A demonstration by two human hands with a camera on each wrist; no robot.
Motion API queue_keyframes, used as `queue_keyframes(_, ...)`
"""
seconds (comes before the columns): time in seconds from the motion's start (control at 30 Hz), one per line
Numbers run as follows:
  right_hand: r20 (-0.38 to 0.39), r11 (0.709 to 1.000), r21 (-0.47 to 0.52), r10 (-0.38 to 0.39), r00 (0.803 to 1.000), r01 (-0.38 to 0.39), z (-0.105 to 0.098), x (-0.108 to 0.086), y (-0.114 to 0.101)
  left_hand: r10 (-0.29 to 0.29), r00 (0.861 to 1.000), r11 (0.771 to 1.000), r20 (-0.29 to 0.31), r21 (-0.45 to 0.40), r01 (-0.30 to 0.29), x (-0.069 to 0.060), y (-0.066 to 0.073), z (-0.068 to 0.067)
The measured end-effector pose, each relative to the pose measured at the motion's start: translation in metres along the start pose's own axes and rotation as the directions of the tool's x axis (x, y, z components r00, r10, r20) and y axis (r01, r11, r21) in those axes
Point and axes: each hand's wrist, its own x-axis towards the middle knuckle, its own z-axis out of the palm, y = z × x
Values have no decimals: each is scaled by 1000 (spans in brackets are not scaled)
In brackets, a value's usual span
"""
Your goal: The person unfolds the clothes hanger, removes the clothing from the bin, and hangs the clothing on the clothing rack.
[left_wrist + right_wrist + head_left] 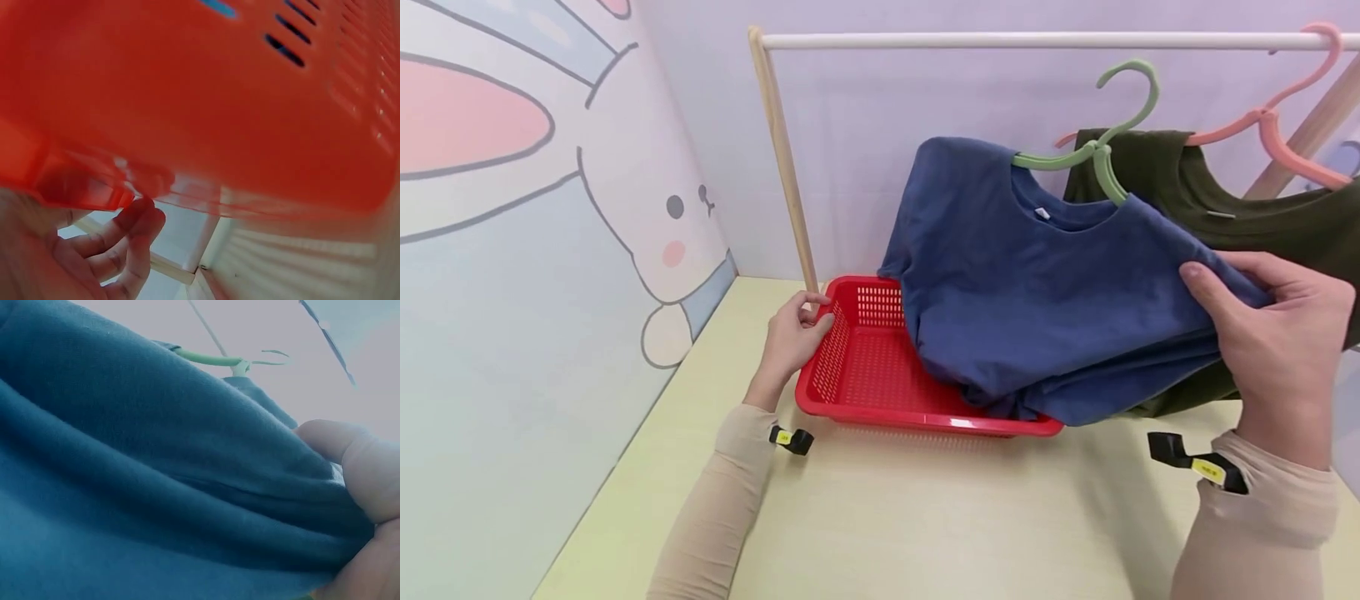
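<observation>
A blue T-shirt [1045, 283] on a green hanger [1093, 150] is held up by my right hand [1285, 333], which pinches its right shoulder and sleeve between thumb and fingers. In the right wrist view, the folded blue cloth fills most of the picture, and the thumb and fingers grip its edge. The hanger's hook appears below the white rail, apart from it. The shirt's lower part hangs over a red plastic basket [880, 367]. My left hand [793, 337] holds that basket's left rim; the left wrist view shows its curled fingertips at the red edge.
A clothes rack with a white rail [1000, 40] and wooden legs [782, 158] stands behind. On it hangs a dark green T-shirt [1195, 179] on a pink hanger [1266, 117]. A wall [497, 333] with a cartoon rabbit borders the pale table [925, 517] at left.
</observation>
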Motion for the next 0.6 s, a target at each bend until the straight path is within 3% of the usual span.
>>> queue_keyframes(0.13,6,1000,3,19,1000,-19,8,-5,-5,-49,999,998,17,-38,50,-3,-4,-2)
queue_keyframes(0.3,13,996,13,91,996,-91,21,-7,-19,-85,996,996,34,-19,86,-10,-9,-9)
queue_keyframes(0.43,-42,992,-11,123,992,-124,14,12,-40,-90,994,996,61,-20,91,-9,-8,-7)
queue_keyframes(0.6,-73,967,-58,243,967,-248,-8,43,-62,-97,993,995,67,-21,99,-6,-5,-2)
